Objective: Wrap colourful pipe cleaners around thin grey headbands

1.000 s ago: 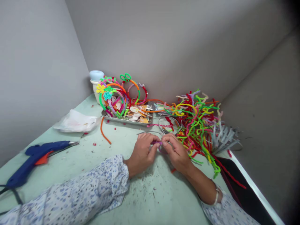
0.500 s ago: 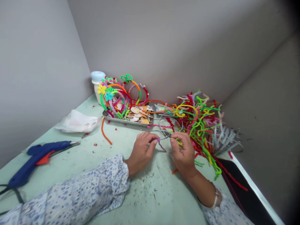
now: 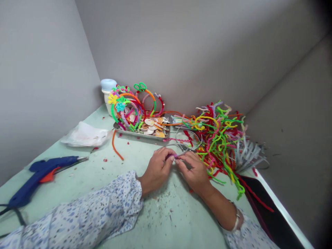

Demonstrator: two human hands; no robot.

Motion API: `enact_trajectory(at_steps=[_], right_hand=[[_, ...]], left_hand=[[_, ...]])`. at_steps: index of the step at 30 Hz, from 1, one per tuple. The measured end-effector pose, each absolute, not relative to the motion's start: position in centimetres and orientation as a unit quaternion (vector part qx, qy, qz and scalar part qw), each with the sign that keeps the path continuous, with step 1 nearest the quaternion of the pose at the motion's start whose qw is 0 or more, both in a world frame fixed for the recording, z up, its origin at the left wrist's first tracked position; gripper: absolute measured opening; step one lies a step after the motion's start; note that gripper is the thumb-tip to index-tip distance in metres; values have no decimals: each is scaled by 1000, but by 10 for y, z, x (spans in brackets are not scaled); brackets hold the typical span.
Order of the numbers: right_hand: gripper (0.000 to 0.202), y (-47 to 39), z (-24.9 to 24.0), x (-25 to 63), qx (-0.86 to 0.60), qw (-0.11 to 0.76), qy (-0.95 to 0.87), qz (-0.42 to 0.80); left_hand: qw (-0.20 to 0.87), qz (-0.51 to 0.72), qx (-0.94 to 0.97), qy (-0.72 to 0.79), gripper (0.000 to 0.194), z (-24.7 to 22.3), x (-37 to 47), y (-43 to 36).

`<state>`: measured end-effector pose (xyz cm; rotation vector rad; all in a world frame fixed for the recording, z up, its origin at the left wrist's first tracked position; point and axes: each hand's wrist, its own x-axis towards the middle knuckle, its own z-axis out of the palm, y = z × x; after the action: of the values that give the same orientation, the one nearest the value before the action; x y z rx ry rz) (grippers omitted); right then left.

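Both hands meet over the middle of the table. My left hand (image 3: pixel 158 166) is closed, pinching a thin grey hoop (image 3: pixel 183 146) where a purple pipe cleaner (image 3: pixel 175 156) lies against it. My right hand (image 3: pixel 194 170) is closed too, thumb and forefinger on the purple pipe cleaner at the left fingertips. Most of the pipe cleaner is hidden by the fingers. More grey hoops (image 3: pixel 199 139) lie just behind the hands.
A metal tray (image 3: pixel 140 135) of shells stands at the back under several colourful pipe-cleaner headbands (image 3: pixel 153 95). A heap of pipe cleaners (image 3: pixel 220 131) spreads at right beside grey strips (image 3: pixel 250 154). On the left are a blue glue gun (image 3: pixel 38 176), a white plastic bag (image 3: pixel 86 135) and a lidded cup (image 3: pixel 108 93).
My right hand has moved left to my left hand. It has gone from the grey hoop to the purple pipe cleaner, whose loose end no longer hangs down. My left hand stays put.
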<state>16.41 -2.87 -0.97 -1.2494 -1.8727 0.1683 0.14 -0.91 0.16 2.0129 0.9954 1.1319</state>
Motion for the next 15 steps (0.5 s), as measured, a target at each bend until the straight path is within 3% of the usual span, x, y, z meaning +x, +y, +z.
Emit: enact_trajectory(at_steps=[15], right_hand=[[12, -32, -7, 163, -501, 430, -737, 141]], left_hand=[[287, 420, 774, 377, 15, 3, 2, -10]])
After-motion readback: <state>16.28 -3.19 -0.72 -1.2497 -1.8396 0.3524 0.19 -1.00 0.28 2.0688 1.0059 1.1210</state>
